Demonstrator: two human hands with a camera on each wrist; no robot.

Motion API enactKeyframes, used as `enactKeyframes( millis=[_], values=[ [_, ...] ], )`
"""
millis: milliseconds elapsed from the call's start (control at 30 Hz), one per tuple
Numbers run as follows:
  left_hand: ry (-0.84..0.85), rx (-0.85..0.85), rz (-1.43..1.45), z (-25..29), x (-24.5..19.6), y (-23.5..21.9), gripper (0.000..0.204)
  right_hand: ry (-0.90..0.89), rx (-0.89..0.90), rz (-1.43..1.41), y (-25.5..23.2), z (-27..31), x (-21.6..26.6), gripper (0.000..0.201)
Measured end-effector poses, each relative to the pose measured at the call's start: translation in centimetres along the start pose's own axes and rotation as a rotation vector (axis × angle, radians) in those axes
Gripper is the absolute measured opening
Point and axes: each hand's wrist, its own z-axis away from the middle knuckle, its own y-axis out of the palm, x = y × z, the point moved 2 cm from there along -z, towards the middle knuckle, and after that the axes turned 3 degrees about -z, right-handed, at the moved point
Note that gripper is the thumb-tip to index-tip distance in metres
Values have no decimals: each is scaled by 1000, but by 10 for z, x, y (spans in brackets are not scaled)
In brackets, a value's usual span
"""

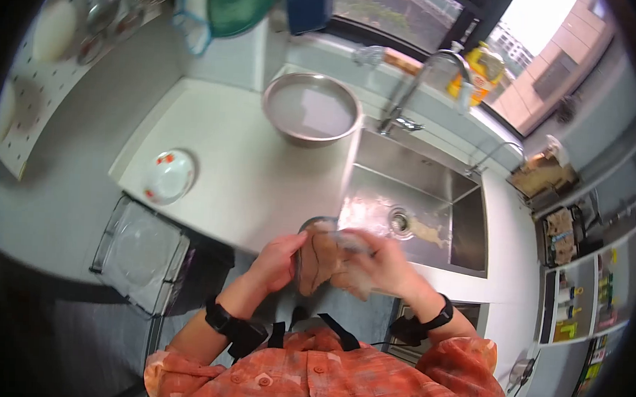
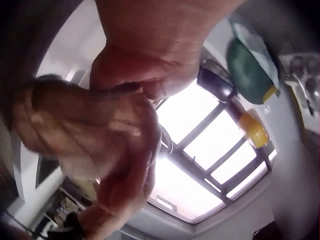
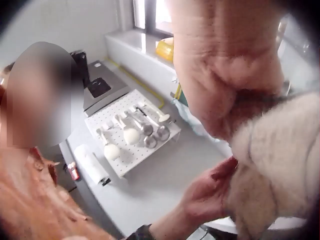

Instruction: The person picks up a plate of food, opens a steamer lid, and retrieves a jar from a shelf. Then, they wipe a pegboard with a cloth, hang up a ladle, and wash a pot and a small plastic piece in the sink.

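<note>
A light brown cloth [image 1: 319, 259] with a dark line across it is held in both hands, in front of the counter edge beside the sink. My left hand [image 1: 276, 260] grips its left side, the thumb along the edge. On the other side my right hand [image 1: 385, 264] holds the cloth with bent fingers, blurred in the head view. A grey rounded edge shows behind the cloth; I cannot tell what it belongs to. The right wrist view has the cloth [image 3: 280, 155] bunched below the right hand, and the left wrist view shows its folds [image 2: 75, 125] in shadow.
A steel basin [image 1: 284, 128] of cloudy water stands on the counter by the sink [image 1: 376, 165]. Left of it is a white bowl [image 1: 168, 176] with orange-red marks. The faucet [image 1: 407, 96] and a yellow bottle [image 1: 483, 71] are behind. A wire-framed bin [image 1: 142, 255] stands below the counter's left edge.
</note>
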Motion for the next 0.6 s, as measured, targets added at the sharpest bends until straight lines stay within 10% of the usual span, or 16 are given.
enactKeyframes(
  millis=[100,233,333,600],
  values=[
    [-168,238,506,-25,13,40,31,-254,111,349,-1,15,-2,54],
    [-58,435,231,-65,32,50,26,-178,300,444,-43,32,-4,50],
    [-121,297,168,-80,-2,90,26,-280,113,391,-85,46,-6,41],
    [-99,413,245,-145,-65,189,29,225,-285,537,-286,73,5,26]
  ],
)
